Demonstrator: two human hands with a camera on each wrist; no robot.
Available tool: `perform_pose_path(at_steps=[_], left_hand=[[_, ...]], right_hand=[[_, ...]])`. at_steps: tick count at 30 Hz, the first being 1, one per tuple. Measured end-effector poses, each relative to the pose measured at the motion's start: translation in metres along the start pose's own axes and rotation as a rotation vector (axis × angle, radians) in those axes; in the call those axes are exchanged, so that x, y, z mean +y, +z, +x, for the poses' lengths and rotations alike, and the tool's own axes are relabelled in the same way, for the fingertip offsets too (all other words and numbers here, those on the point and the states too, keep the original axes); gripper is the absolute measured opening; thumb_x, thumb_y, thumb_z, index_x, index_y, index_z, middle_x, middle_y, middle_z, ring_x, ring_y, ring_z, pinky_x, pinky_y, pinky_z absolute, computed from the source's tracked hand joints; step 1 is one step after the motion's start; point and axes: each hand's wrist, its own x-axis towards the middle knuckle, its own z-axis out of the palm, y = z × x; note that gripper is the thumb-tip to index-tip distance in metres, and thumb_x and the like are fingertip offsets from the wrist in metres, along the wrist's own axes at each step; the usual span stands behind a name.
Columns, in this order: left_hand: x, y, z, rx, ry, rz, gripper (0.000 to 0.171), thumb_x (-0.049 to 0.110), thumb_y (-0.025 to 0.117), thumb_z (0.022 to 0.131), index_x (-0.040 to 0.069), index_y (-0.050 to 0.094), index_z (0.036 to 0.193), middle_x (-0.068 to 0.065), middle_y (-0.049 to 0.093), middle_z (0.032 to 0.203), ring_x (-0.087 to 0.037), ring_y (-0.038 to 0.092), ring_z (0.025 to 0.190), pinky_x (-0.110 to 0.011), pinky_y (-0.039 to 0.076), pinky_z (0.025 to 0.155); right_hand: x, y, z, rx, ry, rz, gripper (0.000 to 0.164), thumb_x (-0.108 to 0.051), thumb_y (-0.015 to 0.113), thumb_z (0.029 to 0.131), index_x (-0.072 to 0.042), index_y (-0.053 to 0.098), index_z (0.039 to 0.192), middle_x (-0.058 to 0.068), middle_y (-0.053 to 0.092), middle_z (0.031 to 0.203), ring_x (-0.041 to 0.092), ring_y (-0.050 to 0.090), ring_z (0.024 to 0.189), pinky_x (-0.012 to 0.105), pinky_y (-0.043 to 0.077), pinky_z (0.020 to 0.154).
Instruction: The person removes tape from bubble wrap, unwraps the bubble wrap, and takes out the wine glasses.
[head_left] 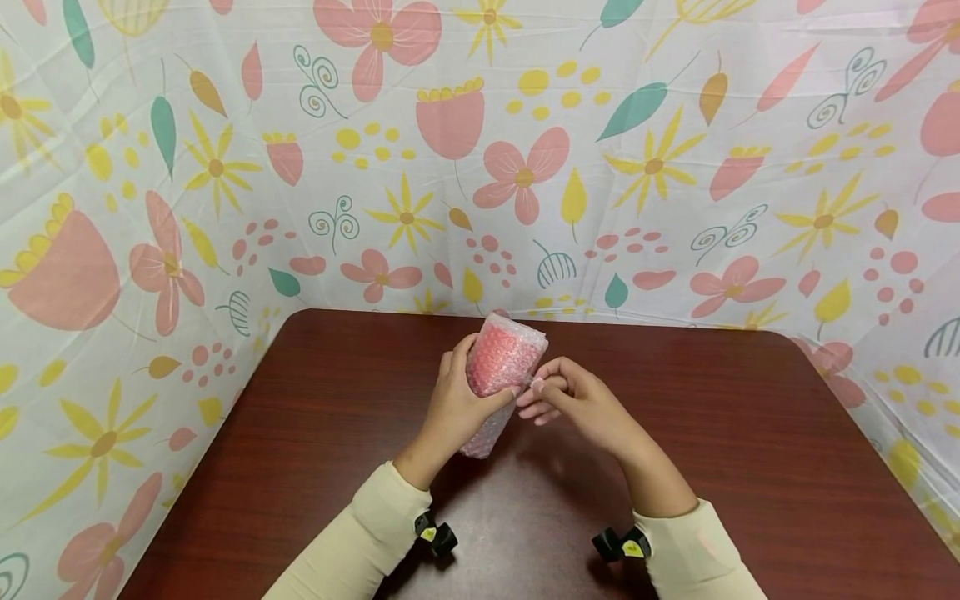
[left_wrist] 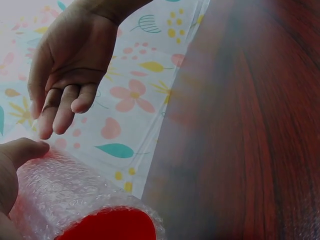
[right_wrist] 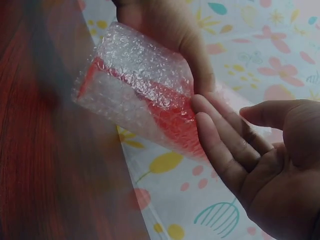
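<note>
A red, round-ended object in clear bubble wrap (head_left: 504, 358) is held tilted above the table in my left hand (head_left: 457, 404). The left thumb lies along its near side and the fingers go round the far side. In the left wrist view a red end (left_wrist: 117, 225) shows inside the wrap (left_wrist: 75, 190); what the object is cannot be made out. My right hand (head_left: 581, 404) is at the right side of the bundle, palm turned up in the right wrist view, its loosely bent fingertips (right_wrist: 205, 122) at the wrap (right_wrist: 137, 60) near the left thumb.
Beneath the hands lies a dark reddish-brown wooden table (head_left: 337, 400) with rounded far corners. A white cloth with printed flowers (head_left: 480, 167) hangs behind it and along both sides. Each sleeve cuff carries a small black wrist camera (head_left: 435, 533).
</note>
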Motion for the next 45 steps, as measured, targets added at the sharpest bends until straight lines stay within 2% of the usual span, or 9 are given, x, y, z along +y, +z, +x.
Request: perform_pose_path(at_steps=[6, 12, 15, 22, 26, 31, 37, 41, 45], left_hand=[[0.001, 0.000, -0.001, 0.013, 0.008, 0.022, 0.096, 0.034, 0.090, 0.073, 0.023, 0.037, 0.151, -0.015, 0.049, 0.130, -0.031, 0.060, 0.110, -0.049, 0.052, 0.094], [0.001, 0.000, -0.001, 0.032, 0.038, 0.068, 0.096, 0.032, 0.089, 0.073, 0.023, 0.036, 0.151, -0.014, 0.048, 0.129, -0.031, 0.061, 0.108, -0.048, 0.054, 0.091], [0.002, 0.001, -0.002, 0.049, 0.056, 0.096, 0.095, 0.032, 0.089, 0.073, 0.023, 0.036, 0.151, -0.014, 0.048, 0.128, -0.032, 0.062, 0.107, -0.047, 0.054, 0.089], [0.005, 0.001, -0.003, 0.086, 0.093, 0.131, 0.094, 0.031, 0.090, 0.072, 0.021, 0.037, 0.150, -0.016, 0.049, 0.127, -0.033, 0.062, 0.106, -0.047, 0.054, 0.089], [0.004, 0.003, -0.004, 0.120, 0.103, 0.166, 0.093, 0.034, 0.089, 0.073, 0.022, 0.038, 0.149, -0.015, 0.049, 0.124, -0.033, 0.060, 0.104, -0.048, 0.052, 0.088], [0.004, 0.004, -0.004, 0.153, 0.099, 0.203, 0.094, 0.036, 0.089, 0.072, 0.021, 0.038, 0.149, -0.016, 0.050, 0.123, -0.033, 0.058, 0.105, -0.051, 0.049, 0.090], [0.002, 0.004, -0.004, 0.161, 0.101, 0.234, 0.094, 0.038, 0.089, 0.071, 0.022, 0.038, 0.149, -0.015, 0.050, 0.121, -0.032, 0.057, 0.104, -0.049, 0.049, 0.088], [0.001, 0.005, -0.004, 0.196, 0.148, 0.301, 0.094, 0.039, 0.090, 0.071, 0.021, 0.040, 0.148, -0.013, 0.052, 0.120, -0.030, 0.057, 0.104, -0.048, 0.048, 0.089], [0.001, 0.005, -0.004, 0.221, 0.184, 0.368, 0.093, 0.040, 0.090, 0.071, 0.020, 0.041, 0.148, -0.012, 0.053, 0.118, -0.028, 0.058, 0.104, -0.046, 0.048, 0.087]], right_hand=[[-0.004, 0.001, -0.002, 0.048, 0.015, -0.076, 0.018, -0.016, 0.053, 0.105, 0.002, 0.056, 0.111, 0.020, 0.070, 0.078, 0.028, 0.073, 0.071, 0.046, 0.061, 0.069], [-0.004, 0.002, -0.003, 0.011, -0.008, -0.007, 0.018, -0.010, 0.051, 0.105, 0.007, 0.053, 0.112, 0.024, 0.074, 0.088, 0.034, 0.075, 0.080, 0.053, 0.060, 0.074], [-0.005, 0.003, -0.003, 0.012, -0.010, 0.007, 0.016, -0.008, 0.050, 0.104, 0.006, 0.053, 0.110, 0.025, 0.073, 0.089, 0.033, 0.075, 0.080, 0.053, 0.060, 0.076], [-0.005, 0.007, -0.002, 0.058, 0.010, -0.010, 0.019, -0.015, 0.061, 0.102, 0.003, 0.054, 0.104, 0.022, 0.070, 0.080, 0.025, 0.074, 0.074, 0.046, 0.061, 0.072], [-0.005, 0.010, -0.001, 0.096, 0.010, -0.024, 0.020, -0.017, 0.062, 0.101, 0.002, 0.054, 0.101, 0.019, 0.068, 0.074, 0.023, 0.072, 0.068, 0.039, 0.061, 0.068], [-0.004, 0.011, -0.001, 0.110, 0.013, -0.028, 0.021, -0.017, 0.062, 0.101, 0.002, 0.054, 0.100, 0.019, 0.065, 0.072, 0.023, 0.070, 0.065, 0.039, 0.061, 0.066], [-0.005, 0.012, 0.000, 0.105, 0.032, -0.040, 0.021, -0.017, 0.061, 0.102, 0.003, 0.054, 0.100, 0.017, 0.067, 0.072, 0.024, 0.072, 0.066, 0.042, 0.061, 0.067], [-0.004, 0.013, 0.001, 0.093, 0.056, -0.043, 0.018, -0.014, 0.058, 0.102, 0.003, 0.055, 0.101, 0.017, 0.069, 0.074, 0.026, 0.073, 0.069, 0.044, 0.061, 0.069], [-0.002, 0.014, 0.002, 0.066, 0.076, -0.020, 0.015, -0.009, 0.054, 0.102, 0.006, 0.054, 0.105, 0.020, 0.072, 0.081, 0.033, 0.075, 0.076, 0.047, 0.061, 0.073]])
